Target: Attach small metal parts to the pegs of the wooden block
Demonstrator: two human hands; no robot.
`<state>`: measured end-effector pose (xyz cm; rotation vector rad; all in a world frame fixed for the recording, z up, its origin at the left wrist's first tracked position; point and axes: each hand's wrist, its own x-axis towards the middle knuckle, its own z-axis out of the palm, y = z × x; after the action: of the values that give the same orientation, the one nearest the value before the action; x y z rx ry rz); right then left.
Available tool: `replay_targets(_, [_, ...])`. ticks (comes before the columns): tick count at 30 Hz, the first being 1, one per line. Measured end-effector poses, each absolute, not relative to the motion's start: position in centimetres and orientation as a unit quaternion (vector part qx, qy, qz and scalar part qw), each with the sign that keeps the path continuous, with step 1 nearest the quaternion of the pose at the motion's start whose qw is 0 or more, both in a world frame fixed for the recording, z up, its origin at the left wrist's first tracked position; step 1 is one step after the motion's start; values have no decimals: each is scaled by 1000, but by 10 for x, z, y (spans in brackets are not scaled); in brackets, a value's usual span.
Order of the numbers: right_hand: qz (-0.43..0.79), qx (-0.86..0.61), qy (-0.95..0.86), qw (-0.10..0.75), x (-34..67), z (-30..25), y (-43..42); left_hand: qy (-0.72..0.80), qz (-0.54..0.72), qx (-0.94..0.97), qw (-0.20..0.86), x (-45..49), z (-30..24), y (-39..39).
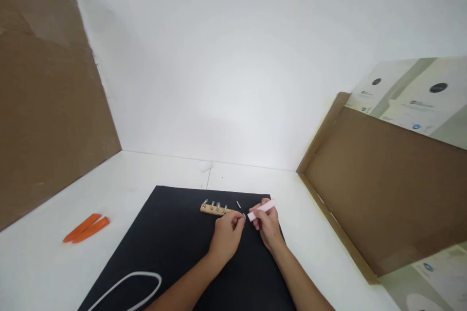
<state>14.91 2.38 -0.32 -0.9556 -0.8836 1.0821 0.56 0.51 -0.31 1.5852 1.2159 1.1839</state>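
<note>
The left hand (226, 234) pinched a small shiny piece (244, 215) between thumb and forefinger, probably because something so little left room for fingertips only. The right hand (269, 227), near the far right corner of the black mat (164, 223), had its thumb pressed on a pale pink bar (268, 206) with the fingers behind, a grip that seemed meant to keep the bar steady, its near end angled towards the shiny piece; the two looked close but apart.

A wooden strip (209, 209) bearing a row of metal fittings (218, 207) lay near the mat's far edge, its right end hidden by the left hand, presumably set there for easy reach. A loose metal pin (238, 204) lay beyond the fingers, towards that edge. Outside the mat's left edge, two orange pieces (87, 228) rested on the white table (138, 170), perhaps to keep them out of the way.
</note>
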Motion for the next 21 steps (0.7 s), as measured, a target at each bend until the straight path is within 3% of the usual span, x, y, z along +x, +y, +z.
replay_targets(21, [509, -426, -356, 658, 147, 3, 29, 488, 434, 636, 410, 3, -3, 4])
